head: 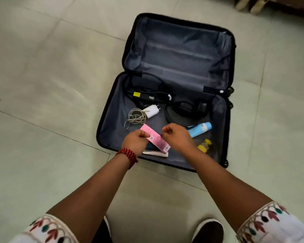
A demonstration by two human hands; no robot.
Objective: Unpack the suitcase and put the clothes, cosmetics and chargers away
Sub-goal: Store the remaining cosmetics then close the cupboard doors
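Observation:
A black suitcase [111, 109] lies open on the floor, its far half empty. In the near half are a black charger with cables [147, 96], a white plug adapter [152, 111] with a coiled grey cable [136, 118], a blue bottle [199, 129], a yellow bottle [204, 146], a pink box [156, 138] and a white tube [156, 153] under it. My left hand [135, 143] pinches the pink box at its left edge. My right hand [175, 135] hovers just right of the box, fingers curled, holding nothing that I can see.
Pale floor tiles [42, 85] surround the suitcase. My dark shoes [207, 230] stand close to its near edge. Two beige objects [249, 4] lean at the top right beside dark furniture.

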